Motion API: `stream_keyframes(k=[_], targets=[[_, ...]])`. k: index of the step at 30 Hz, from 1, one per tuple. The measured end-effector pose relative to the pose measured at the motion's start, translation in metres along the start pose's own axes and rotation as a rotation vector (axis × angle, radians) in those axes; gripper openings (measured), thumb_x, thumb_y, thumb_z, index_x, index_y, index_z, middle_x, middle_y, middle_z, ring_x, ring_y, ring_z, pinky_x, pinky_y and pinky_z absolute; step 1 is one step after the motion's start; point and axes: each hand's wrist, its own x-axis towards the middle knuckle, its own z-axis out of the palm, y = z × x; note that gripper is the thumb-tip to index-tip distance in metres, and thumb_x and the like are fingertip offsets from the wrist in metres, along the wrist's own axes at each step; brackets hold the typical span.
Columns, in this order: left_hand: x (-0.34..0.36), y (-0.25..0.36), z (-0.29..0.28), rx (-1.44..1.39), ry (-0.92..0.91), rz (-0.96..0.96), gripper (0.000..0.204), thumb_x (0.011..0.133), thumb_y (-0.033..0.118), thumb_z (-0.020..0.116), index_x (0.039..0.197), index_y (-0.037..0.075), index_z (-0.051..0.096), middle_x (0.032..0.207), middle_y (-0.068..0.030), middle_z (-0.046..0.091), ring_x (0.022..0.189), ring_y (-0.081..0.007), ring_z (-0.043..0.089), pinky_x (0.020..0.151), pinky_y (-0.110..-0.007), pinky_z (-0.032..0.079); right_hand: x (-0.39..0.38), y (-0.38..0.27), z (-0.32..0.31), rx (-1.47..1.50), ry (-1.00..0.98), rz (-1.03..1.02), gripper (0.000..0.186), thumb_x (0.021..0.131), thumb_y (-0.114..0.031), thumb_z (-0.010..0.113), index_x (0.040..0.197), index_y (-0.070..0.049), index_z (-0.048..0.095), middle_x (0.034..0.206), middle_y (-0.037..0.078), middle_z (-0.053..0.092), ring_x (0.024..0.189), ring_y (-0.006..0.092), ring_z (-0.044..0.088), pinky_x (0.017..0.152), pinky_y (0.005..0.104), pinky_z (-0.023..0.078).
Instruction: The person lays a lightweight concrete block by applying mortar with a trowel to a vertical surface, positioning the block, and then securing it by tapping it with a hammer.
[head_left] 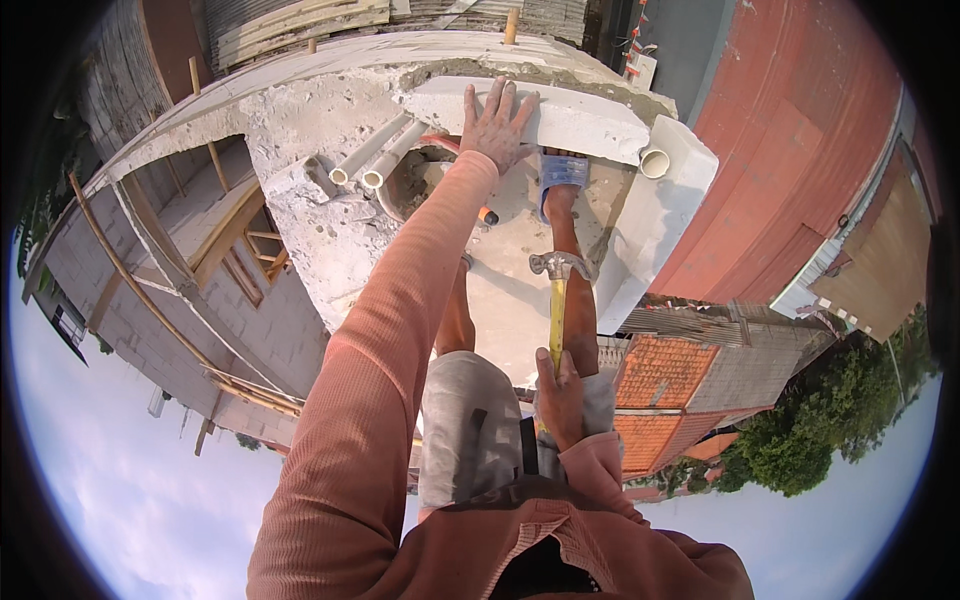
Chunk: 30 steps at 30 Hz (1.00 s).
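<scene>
My left hand [497, 132] lies with spread fingers on a long white block [590, 118], which rests along the far edge above grey mortar [650, 100]. Close to my body, my right hand [560, 400] is wrapped round the yellow handle of a claw hammer [557, 310], its metal head pointing away from me. A second white block [660, 235] stands along the right side, with a white pipe end [654, 163] at its far corner. Left of my hand, two white pipes [392, 155] stick out, and a round container [408, 190] is partly hidden by my forearm.
My foot in a blue sandal [563, 172] stands beside the long block. An orange-and-black tool end [488, 215] lies on the cement floor [505, 290]. The structure drops away left toward a wooden frame [240, 245]; a red metal roof [800, 150] lies right.
</scene>
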Motion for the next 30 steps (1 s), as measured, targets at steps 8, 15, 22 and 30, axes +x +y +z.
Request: stream_keyframes(k=[8,15,22,30], targets=[[0.01,0.004,-0.001,-0.007,-0.008,0.016,0.084,0.091,0.048,0.069,0.159,0.023,0.027,0.159,-0.0184,0.037,0.152,-0.0376,0.028,0.117,-0.073,0.018,0.004,-0.001,0.006,0.098,0.02,0.125,0.049,0.104,-0.047,0.057,0.088,-0.001,0.053,0.063,0.003,0.043,0.06,0.0118,0.042,0.055,0.0334,0.039],[0.014,0.005,0.0,0.071,-0.073,0.016,0.086,0.092,0.056,0.065,0.16,0.02,0.026,0.16,-0.0208,0.034,0.151,-0.0392,0.028,0.117,-0.073,0.018,0.003,-0.004,0.008,-0.037,0.023,0.091,0.048,0.103,-0.046,0.056,0.094,0.001,0.056,0.064,0.014,0.056,0.058,0.0231,0.057,0.056,0.0395,0.045],[0.015,0.003,0.005,0.162,-0.095,0.014,0.094,0.089,0.069,0.061,0.16,0.02,0.023,0.161,-0.0205,0.033,0.153,-0.037,0.026,0.121,-0.067,0.018,0.004,-0.003,0.008,0.074,-0.023,0.149,0.046,0.103,-0.046,0.054,0.1,0.0,0.054,0.073,0.03,0.063,0.075,0.0518,0.064,0.065,0.0567,0.046],[0.018,0.004,0.003,0.115,-0.116,-0.023,0.101,0.086,0.07,0.064,0.162,0.02,0.02,0.165,-0.0181,0.027,0.155,-0.0358,0.022,0.122,-0.067,0.014,0.006,0.03,0.026,-0.045,-0.036,0.018,0.027,0.097,-0.014,0.061,0.122,-0.004,0.056,0.092,0.023,0.058,0.067,0.0411,0.066,0.051,0.0506,0.051]])
